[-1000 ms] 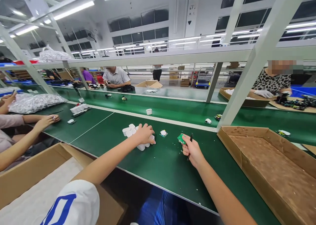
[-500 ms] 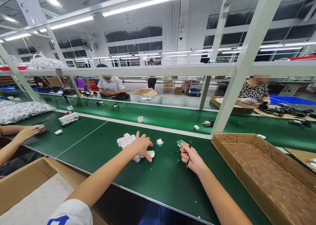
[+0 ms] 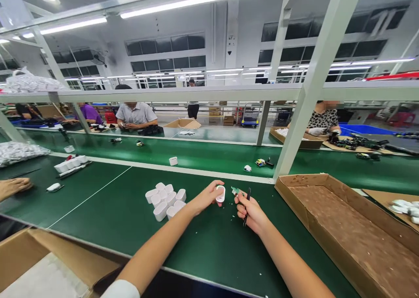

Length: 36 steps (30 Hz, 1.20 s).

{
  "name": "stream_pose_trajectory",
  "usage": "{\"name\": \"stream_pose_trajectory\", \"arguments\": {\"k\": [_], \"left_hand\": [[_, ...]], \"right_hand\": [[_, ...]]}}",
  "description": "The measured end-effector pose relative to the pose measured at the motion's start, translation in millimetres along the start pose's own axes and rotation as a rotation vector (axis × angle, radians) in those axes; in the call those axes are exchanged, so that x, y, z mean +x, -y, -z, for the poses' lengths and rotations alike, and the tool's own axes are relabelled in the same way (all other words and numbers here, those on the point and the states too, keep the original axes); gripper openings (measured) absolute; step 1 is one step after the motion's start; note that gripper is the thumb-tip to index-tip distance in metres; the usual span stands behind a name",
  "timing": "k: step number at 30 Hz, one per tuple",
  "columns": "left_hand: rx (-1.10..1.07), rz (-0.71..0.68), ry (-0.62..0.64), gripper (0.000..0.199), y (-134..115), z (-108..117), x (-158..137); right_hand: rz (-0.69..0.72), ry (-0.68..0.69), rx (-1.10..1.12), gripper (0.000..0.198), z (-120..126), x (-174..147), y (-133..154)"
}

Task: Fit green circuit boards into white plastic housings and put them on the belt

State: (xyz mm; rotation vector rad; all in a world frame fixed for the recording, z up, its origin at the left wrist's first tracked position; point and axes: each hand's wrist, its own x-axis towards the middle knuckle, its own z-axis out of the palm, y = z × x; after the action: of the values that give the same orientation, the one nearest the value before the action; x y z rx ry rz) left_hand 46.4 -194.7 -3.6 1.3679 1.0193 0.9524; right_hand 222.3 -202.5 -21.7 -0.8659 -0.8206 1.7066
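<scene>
- A white, rounded, plastic-looking housing [image 3: 221, 194] is being grasped by the left hand [image 3: 208, 197], its oval end showing.
- Just to its right, a small green circuit board [image 3: 238, 192] is being pinched by the right hand [image 3: 251, 211]; slim black tweezers [image 3: 246, 210] are being held there too, tips pointing near.
- Ideally, the board is being gripped by its edges, with the tweezer tips being kept clear.
- Farther left, clustered white housings [image 3: 160, 210] are being supported by the green tabletop [image 3: 209, 254].
- No brand, label or writing is being legibly shown.
</scene>
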Motion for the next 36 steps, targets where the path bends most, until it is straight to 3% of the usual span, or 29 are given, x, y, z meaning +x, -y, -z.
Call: {"name": "stream_pose_trajectory", "arguments": {"k": [4,9,12,16,22,27,31,36], "left_hand": [[-0.286,0.020,0.005,0.058,10.8,-17.3,9.3],[-0.510,0.085,-0.013,0.057,16.9,-15.1,-0.2],[-0.656,0.077,0.040,0.061,14.5,-15.6,-5.1],[-0.479,0.033,0.160,0.069,14.9,-18.9,-9.3],[-0.191,-0.031,0.167,0.047,15.0,-23.2,-12.5],[-0.129,-0.002,0.202,0.045,18.1,-25.3,-13.7],[-0.120,-0.060,0.261,0.043,24.4,-27.6,-15.0],[-0.105,-0.127,0.311,0.039,21.3,-30.1,-18.5]], "right_hand": [[0.041,-0.071,-0.023,0.046,-0.3,3.1,-6.2],[0.053,-0.128,-0.041,0.048,-2.9,-0.5,-14.3],[0.051,-0.147,-0.057,0.050,-3.1,-3.7,-11.4],[0.161,-0.172,-0.096,0.054,-3.3,-8.6,3.0],[0.321,-0.180,-0.281,0.058,-8.7,-22.8,17.5],[0.457,-0.054,-0.544,0.047,-15.9,-36.9,11.2],[0.484,0.031,-0.627,0.044,-17.9,-41.8,5.8],[0.646,0.085,-0.764,0.042,-16.5,-38.6,3.1]]}}
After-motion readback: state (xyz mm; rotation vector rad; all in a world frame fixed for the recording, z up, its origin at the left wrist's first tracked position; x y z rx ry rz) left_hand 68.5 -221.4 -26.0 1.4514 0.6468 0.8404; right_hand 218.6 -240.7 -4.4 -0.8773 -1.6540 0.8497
